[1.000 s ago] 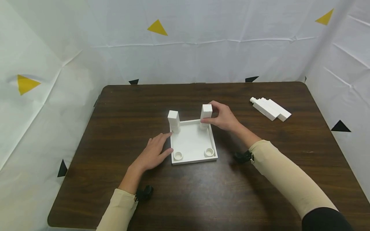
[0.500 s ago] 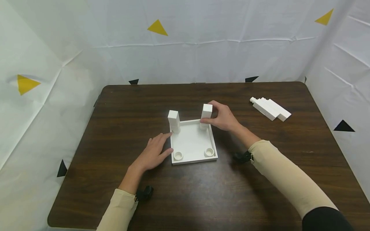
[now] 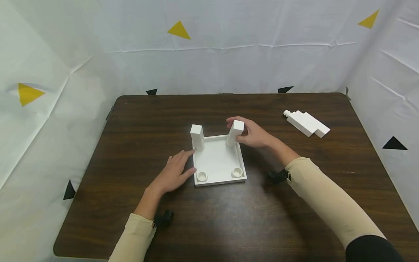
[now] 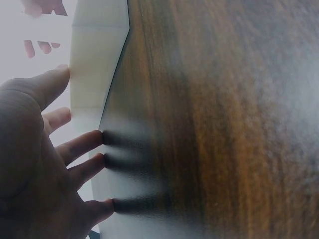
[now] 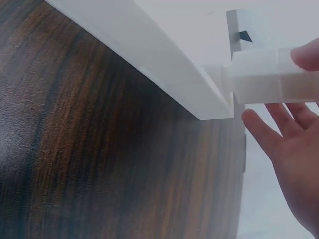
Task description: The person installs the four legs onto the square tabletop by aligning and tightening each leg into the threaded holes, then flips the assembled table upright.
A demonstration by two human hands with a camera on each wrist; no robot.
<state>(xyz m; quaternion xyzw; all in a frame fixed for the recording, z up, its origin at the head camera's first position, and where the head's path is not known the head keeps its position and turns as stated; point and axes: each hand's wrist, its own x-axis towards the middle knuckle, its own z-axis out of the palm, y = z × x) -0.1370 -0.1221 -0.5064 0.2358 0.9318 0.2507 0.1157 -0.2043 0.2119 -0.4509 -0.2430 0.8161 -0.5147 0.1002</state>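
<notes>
A shallow white square tray-like tabletop (image 3: 216,160) lies on the table with its raised rim up. At its far left corner a white square leg (image 3: 197,135) stands upright. A second white leg (image 3: 236,131), at the far right corner, leans a little to the right. My right hand (image 3: 253,134) holds this second leg between thumb and fingers; the right wrist view shows the leg (image 5: 264,82) meeting the corner. Spread, fairly straight fingers of my left hand (image 3: 173,171) rest against the left rim, shown in the left wrist view as a pale wall (image 4: 97,55).
Round sockets (image 3: 202,177) sit in the two near corners of the tabletop. Two or more white legs with threaded-looking ends (image 3: 306,123) lie side by side at the back right of the brown wooden table (image 3: 131,123). White sheets (image 3: 229,69) surround its back and sides.
The leg in my right hand has gone from nearly upright to tilted right, and the right fingers have shifted around it. The left hand and tabletop stay still.
</notes>
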